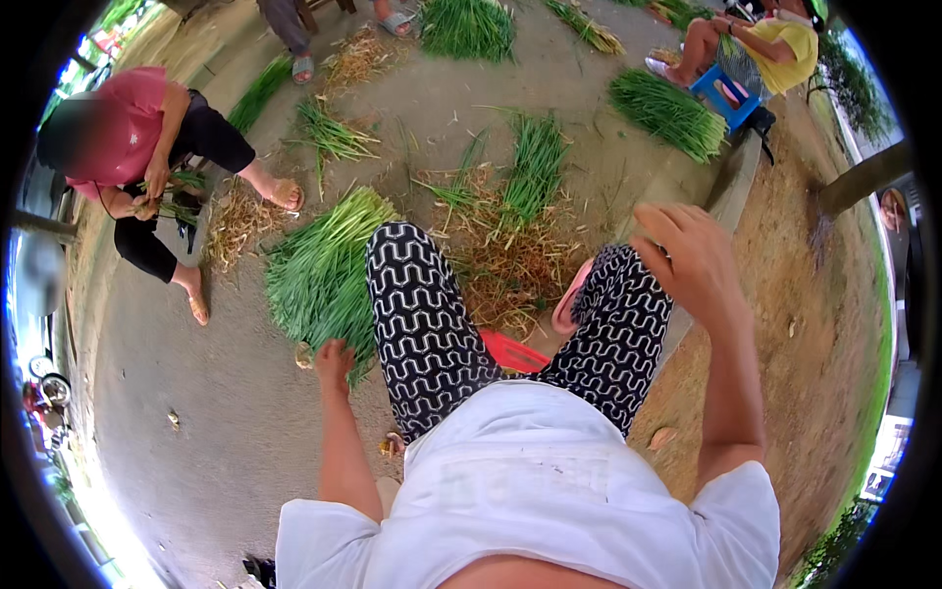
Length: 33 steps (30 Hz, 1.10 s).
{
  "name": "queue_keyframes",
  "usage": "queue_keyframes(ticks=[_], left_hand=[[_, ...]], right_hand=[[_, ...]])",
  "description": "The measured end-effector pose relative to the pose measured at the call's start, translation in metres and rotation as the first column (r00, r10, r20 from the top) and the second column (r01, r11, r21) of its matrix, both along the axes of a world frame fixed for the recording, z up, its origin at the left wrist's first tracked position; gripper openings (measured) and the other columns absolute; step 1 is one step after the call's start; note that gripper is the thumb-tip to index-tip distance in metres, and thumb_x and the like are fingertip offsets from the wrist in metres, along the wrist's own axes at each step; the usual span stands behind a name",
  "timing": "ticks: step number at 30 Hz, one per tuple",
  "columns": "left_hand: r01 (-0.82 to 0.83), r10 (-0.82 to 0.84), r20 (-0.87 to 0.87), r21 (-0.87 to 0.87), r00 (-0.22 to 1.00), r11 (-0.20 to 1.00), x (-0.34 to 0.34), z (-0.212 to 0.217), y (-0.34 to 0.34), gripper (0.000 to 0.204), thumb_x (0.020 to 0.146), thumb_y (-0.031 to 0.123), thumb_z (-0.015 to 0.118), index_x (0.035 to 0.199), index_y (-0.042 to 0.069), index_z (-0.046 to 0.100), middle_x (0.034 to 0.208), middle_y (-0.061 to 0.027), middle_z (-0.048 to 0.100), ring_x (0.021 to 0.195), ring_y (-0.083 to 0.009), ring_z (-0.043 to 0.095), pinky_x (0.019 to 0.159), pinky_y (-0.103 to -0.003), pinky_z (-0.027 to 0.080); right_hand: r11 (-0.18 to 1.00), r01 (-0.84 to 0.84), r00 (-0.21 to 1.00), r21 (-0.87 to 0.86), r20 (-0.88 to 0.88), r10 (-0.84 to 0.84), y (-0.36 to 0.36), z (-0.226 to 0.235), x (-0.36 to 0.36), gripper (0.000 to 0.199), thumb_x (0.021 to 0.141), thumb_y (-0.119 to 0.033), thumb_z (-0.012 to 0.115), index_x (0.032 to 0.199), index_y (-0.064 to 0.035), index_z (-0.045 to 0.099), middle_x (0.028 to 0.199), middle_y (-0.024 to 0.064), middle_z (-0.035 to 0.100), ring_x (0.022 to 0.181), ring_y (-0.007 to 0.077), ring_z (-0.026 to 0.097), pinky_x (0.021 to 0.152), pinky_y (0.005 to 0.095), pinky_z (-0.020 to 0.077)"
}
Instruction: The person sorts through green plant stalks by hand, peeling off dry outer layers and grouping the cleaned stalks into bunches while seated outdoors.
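Note:
My left hand hangs low beside my left thigh, its fingers loosely apart at the leafy end of a big heap of chives. The long green blades fan toward me, and their pale stems point away. Whether the fingertips touch the leaves I cannot tell. Over my right knee my right hand is raised, fingers bent and apart, with nothing seen in it. Between my feet a smaller bunch of chives lies on dry, straw-coloured trimmings.
A person in a pink top sits at the left, handling greens. Another in yellow sits far right by a blue stool and a chive pile. More chives lie at the back. A low kerb runs along the right.

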<state>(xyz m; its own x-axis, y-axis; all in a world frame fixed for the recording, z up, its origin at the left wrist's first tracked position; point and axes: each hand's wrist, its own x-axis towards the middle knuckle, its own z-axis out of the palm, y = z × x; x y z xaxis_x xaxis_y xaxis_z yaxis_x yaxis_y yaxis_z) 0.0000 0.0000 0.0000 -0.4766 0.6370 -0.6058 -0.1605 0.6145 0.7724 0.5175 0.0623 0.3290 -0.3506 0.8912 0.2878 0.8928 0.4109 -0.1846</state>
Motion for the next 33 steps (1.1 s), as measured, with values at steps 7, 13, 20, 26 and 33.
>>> queue_keyframes(ticks=[7,13,20,26,33], left_hand=[[0.255,-0.136,-0.310,0.383,0.941,0.888,0.051,0.137,0.164,0.032,0.088,0.019,0.052,0.113,0.000,0.050,0.103,-0.0102,0.060,0.083,-0.0170,0.061,0.069,-0.024,0.049],[0.678,-0.509,-0.496,0.255,0.703,0.689,0.134,0.167,0.296,0.034,0.083,0.021,0.058,0.109,-0.001,0.055,0.101,-0.0082,0.061,0.087,-0.0157,0.060,0.076,-0.027,0.047],[0.896,-0.715,-0.683,-0.399,-0.150,0.193,0.179,0.061,0.379,0.033,0.079,0.024,0.060,0.106,0.004,0.058,0.096,-0.0142,0.063,0.091,-0.0285,0.060,0.078,-0.036,0.047],[0.846,-0.857,-0.508,-0.492,-0.089,0.204,0.210,-0.042,0.393,0.033,0.079,0.025,0.060,0.107,0.008,0.058,0.100,-0.0124,0.062,0.095,-0.0310,0.058,0.081,-0.039,0.046],[0.723,-0.887,-0.434,-0.663,-0.159,0.195,0.247,-0.090,0.390,0.036,0.080,0.021,0.058,0.115,0.015,0.053,0.114,-0.0111,0.056,0.102,-0.0286,0.055,0.085,-0.040,0.045]], right_hand=[[0.967,0.110,0.963,-0.232,-0.217,-0.161,0.042,-0.153,0.059,0.025,0.079,-0.019,0.059,0.099,-0.0039,0.058,0.083,0.0158,0.061,0.076,0.0333,0.058,0.065,0.0403,0.0451],[0.898,0.136,0.907,-0.418,-0.313,-0.283,0.094,-0.194,0.060,0.028,0.079,-0.021,0.059,0.103,-0.0053,0.059,0.086,0.0162,0.063,0.079,0.0344,0.058,0.067,0.0402,0.0459],[0.837,0.128,0.905,-0.531,-0.282,-0.318,0.105,-0.222,0.066,0.028,0.080,-0.020,0.059,0.103,-0.0035,0.060,0.084,0.0169,0.063,0.077,0.0306,0.060,0.067,0.0362,0.0459],[0.757,0.094,0.812,-0.647,-0.390,-0.434,0.113,-0.206,0.076,0.026,0.080,-0.019,0.058,0.099,-0.0026,0.056,0.074,0.0161,0.060,0.068,0.0316,0.058,0.061,0.0371,0.0443],[0.761,-0.003,0.809,-0.648,-0.449,-0.379,0.120,-0.193,0.074,0.026,0.076,-0.015,0.062,0.097,-0.0017,0.056,0.078,0.0167,0.058,0.071,0.0319,0.057,0.061,0.0366,0.0443]])
